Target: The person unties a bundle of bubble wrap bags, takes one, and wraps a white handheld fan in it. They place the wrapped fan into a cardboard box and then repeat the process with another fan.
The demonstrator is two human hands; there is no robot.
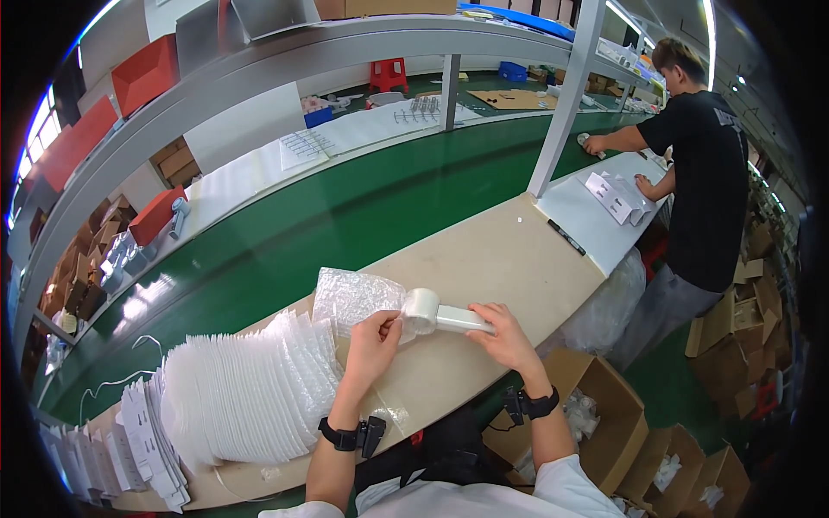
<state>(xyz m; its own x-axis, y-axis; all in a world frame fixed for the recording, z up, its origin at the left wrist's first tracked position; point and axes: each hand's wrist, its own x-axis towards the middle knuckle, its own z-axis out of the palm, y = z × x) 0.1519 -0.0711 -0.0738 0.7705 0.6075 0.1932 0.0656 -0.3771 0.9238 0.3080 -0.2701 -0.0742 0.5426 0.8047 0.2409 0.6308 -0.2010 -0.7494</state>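
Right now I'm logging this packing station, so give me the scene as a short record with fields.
left hand: holds the mouth of a bubble-wrap pouch
right hand: grips the handle of a white handheld device, its round head at the pouch opening
beside left forearm: fanned stack of white pouches
surface: beige bench along a green conveyor belt
nearby: another person working at the bench's far end

Beige workbench (484,250), long, edging a green conveyor belt (345,207). On it: bubble-wrap bag (350,298), just beyond the left-hand fingers (386,321); fanned stack of white pouches (242,397), left of them; black pen (566,236), well beyond the right-hand fingers (484,312).
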